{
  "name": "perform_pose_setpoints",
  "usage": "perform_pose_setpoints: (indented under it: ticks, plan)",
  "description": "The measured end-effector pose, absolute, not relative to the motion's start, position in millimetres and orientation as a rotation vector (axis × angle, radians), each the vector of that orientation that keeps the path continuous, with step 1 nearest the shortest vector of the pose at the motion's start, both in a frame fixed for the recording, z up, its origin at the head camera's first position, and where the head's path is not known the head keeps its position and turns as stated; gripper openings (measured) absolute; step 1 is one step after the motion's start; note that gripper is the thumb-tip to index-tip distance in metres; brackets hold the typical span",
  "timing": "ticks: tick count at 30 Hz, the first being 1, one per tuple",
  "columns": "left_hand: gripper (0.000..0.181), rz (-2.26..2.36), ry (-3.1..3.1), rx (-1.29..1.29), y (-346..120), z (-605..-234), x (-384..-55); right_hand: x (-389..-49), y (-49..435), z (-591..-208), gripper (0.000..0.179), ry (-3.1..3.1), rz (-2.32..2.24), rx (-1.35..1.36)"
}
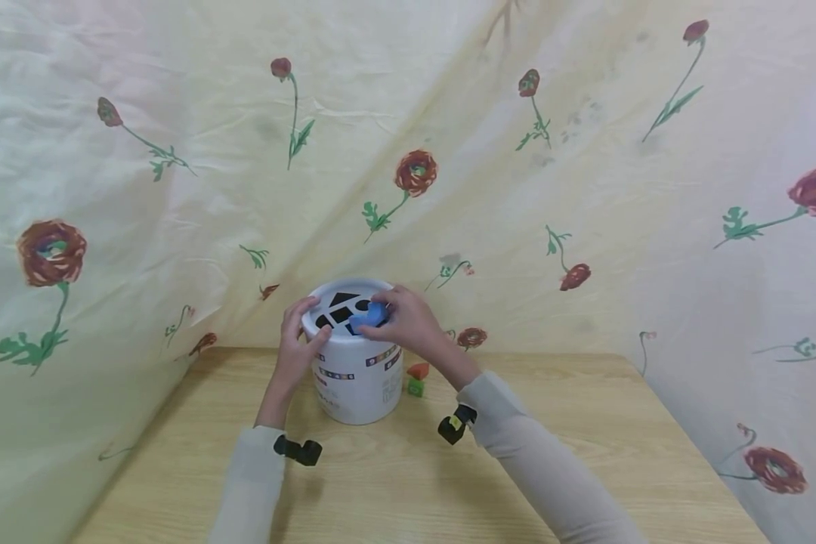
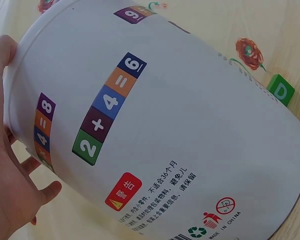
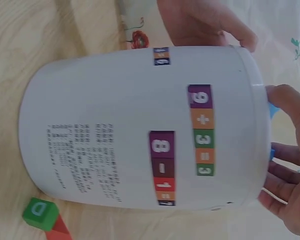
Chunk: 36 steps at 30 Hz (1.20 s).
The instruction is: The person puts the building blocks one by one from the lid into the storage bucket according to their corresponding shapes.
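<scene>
A white shape-sorter bucket stands upright on the table, its lid cut with several dark shaped holes, a triangle and a square among them. At the lid's left side, my left hand holds the bucket near its rim, fingers behind and thumb in front. My right hand pinches a blue block with a curved notch, like an arch, over the right front of the lid. In the right wrist view, only slivers of the blue block show past the rim beside the right fingers.
Just right of the bucket's base lie a green block lettered D and a red block. The wooden table ends at a flowered cloth hanging behind it. Each wrist wears a small black camera.
</scene>
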<state>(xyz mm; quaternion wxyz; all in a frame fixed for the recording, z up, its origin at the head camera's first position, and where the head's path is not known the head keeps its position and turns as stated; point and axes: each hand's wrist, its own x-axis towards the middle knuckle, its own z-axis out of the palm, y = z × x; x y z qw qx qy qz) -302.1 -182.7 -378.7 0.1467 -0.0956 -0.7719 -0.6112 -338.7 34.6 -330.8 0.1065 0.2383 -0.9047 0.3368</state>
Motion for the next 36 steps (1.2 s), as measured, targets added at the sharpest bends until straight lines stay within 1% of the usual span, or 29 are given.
perform_pose_setpoints:
  ticks: [13,20,27,34,36]
  plan:
    - [0.062,-1.765,-2.224,-0.279,-185,-380,-304,-332,34,-350,0.073,-2.521,1.216,0.682]
    - [0.061,-1.749,-2.218,-0.286,-185,-379,-303,-330,31,-358,0.066,-2.388,1.153,0.7]
    - [0.062,-1.749,-2.217,-0.283,-183,-376,-300,-328,27,-361,0.066,-2.317,1.025,0.726]
    - [0.06,-1.709,-2.182,-0.306,-192,-411,-329,-329,27,-363,0.064,-2.27,0.99,0.746]
    - [0.06,-1.706,-2.18,-0.307,-192,-412,-329,-328,26,-362,0.064,-2.282,0.98,0.735]
